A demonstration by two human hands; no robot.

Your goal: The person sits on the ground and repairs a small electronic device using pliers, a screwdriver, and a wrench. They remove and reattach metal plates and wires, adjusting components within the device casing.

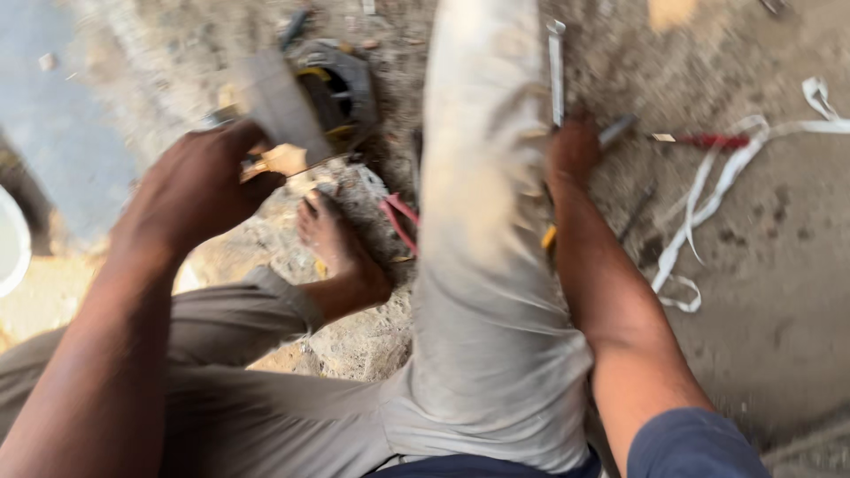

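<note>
My left hand (202,181) is closed around a grey flat piece (279,111) held against a dark motor-like part with yellow windings (341,88) on the ground. My right hand (574,149) reaches down past my outstretched leg (482,221) and grips a grey metal tool (617,129), whose shape is blurred. A silver spanner (556,71) lies just above that hand. My bare foot (341,252) rests on rubble below the motor part.
A red-handled screwdriver (708,141) and loose white straps (717,190) lie on the dusty concrete at right. Red wire (400,217) sits beside the foot. A white rim (11,243) shows at the left edge.
</note>
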